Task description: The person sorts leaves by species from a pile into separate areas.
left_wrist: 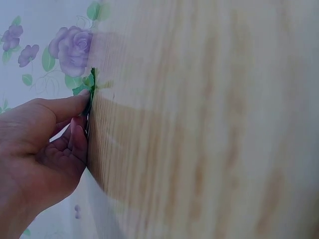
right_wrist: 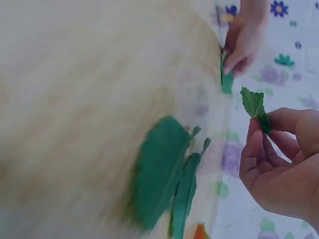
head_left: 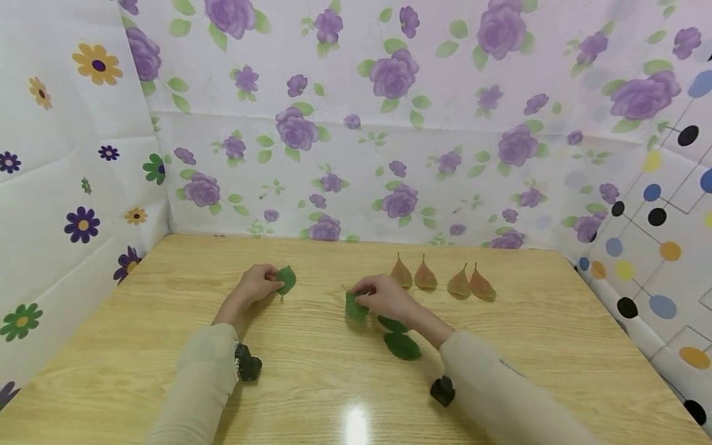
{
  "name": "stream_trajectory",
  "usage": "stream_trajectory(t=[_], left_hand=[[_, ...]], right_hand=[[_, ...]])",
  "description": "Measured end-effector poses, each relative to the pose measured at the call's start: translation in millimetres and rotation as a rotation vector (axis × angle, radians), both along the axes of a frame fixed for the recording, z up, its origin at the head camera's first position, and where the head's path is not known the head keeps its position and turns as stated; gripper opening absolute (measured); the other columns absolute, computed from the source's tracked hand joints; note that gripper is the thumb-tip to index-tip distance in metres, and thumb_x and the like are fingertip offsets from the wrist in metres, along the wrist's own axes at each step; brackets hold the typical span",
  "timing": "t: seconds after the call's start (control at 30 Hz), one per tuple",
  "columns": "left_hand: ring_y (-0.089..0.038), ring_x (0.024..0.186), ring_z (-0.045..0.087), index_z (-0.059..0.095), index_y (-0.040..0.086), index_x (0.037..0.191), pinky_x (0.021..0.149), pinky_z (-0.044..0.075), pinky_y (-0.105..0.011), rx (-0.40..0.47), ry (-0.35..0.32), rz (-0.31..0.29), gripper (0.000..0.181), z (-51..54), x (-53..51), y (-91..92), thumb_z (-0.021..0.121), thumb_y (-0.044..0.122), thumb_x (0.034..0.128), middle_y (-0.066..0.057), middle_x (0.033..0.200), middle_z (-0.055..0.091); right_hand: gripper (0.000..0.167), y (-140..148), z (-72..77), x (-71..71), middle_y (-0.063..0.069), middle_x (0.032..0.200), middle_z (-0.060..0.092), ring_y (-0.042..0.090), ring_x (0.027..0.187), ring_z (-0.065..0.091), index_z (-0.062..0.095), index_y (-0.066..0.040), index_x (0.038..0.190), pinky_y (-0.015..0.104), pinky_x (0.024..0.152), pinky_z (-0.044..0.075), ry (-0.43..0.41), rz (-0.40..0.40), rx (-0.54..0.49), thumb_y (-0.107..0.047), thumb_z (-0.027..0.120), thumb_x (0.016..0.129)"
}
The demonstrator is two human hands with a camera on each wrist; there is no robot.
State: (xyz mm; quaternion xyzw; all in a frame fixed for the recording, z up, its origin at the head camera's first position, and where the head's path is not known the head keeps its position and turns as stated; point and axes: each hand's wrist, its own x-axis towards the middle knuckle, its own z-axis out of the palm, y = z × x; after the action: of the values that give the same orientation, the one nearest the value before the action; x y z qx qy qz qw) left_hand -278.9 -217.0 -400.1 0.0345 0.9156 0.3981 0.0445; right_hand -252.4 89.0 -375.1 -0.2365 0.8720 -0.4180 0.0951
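Observation:
The left hand (head_left: 258, 283) pinches a small green leaf (head_left: 286, 280) at the table's left side; in the left wrist view the leaf (left_wrist: 91, 84) stands nearly edge-on between thumb and fingers. Nearer the middle, the right hand (head_left: 385, 298) pinches another green leaf (head_left: 356, 307) by its edge. The right wrist view shows that leaf (right_wrist: 255, 107) above the thumb and fingertips, apart from the table surface. Two more green leaves lie side by side just below the right hand, the lower one (head_left: 402, 346) in full view and the upper one (head_left: 392, 324) partly covered by the hand.
Behind and right of the right hand lie two pairs of reddish-brown leaves, one pair (head_left: 425, 275) close to the hand, the other (head_left: 482, 285) farther right. Patterned cloths hang along the wooden table's (head_left: 311, 371) back and sides.

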Motion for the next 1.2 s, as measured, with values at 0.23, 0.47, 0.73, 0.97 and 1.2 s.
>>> stream_trajectory(t=[0.23, 0.47, 0.73, 0.97, 1.2], left_hand=[[-0.032, 0.093, 0.056, 0.054, -0.016, 0.117, 0.079, 0.050, -0.037, 0.019, 0.015, -0.011, 0.031, -5.5, 1.7, -0.3, 0.060, 0.004, 0.0934, -0.021, 0.100, 0.059], [-0.029, 0.090, 0.054, 0.055, -0.015, 0.116, 0.076, 0.048, -0.035, 0.008, 0.019, 0.008, 0.031, -9.6, -0.3, -2.4, 0.062, 0.004, 0.0923, -0.017, 0.097, 0.058], [-0.027, 0.089, 0.052, 0.057, -0.013, 0.113, 0.076, 0.047, -0.034, 0.004, 0.020, 0.027, 0.028, -7.8, -2.4, -4.5, 0.063, 0.003, 0.0913, -0.015, 0.095, 0.056], [-0.028, 0.092, 0.053, 0.056, -0.013, 0.117, 0.079, 0.047, -0.036, 0.000, 0.013, 0.029, 0.032, -3.6, -2.7, -4.1, 0.063, 0.004, 0.0920, -0.016, 0.098, 0.056], [-0.029, 0.094, 0.053, 0.054, -0.013, 0.120, 0.080, 0.047, -0.036, 0.009, -0.001, 0.041, 0.034, -4.0, -4.8, -6.2, 0.062, 0.005, 0.0929, -0.017, 0.101, 0.057]], right_hand=[[0.024, -31, -4.4, -24.3, 0.009, 0.102, 0.066, 0.019, 0.079, 0.062, 0.069, -0.004, 0.114, 0.027, 0.061, 0.052, -0.012, -0.069, -0.064, -0.004, 0.062, 0.091], [0.031, -66, -15.2, -31.3, 0.013, 0.100, 0.064, 0.022, 0.084, 0.065, 0.066, 0.001, 0.118, 0.030, 0.068, 0.056, -0.099, -0.069, -0.179, 0.000, 0.066, 0.087], [0.033, -96, -26.4, -40.8, 0.011, 0.098, 0.063, 0.021, 0.085, 0.063, 0.065, 0.002, 0.118, 0.027, 0.068, 0.055, -0.132, -0.133, -0.202, 0.001, 0.068, 0.086], [0.033, -108, -35.3, -43.4, 0.016, 0.101, 0.065, 0.024, 0.084, 0.066, 0.063, 0.006, 0.118, 0.024, 0.064, 0.056, -0.087, -0.210, -0.214, 0.003, 0.067, 0.086], [0.025, -117, -42.0, -44.2, 0.014, 0.095, 0.067, 0.022, 0.082, 0.065, 0.068, 0.005, 0.108, 0.024, 0.065, 0.054, -0.011, -0.353, -0.224, 0.002, 0.067, 0.084]])
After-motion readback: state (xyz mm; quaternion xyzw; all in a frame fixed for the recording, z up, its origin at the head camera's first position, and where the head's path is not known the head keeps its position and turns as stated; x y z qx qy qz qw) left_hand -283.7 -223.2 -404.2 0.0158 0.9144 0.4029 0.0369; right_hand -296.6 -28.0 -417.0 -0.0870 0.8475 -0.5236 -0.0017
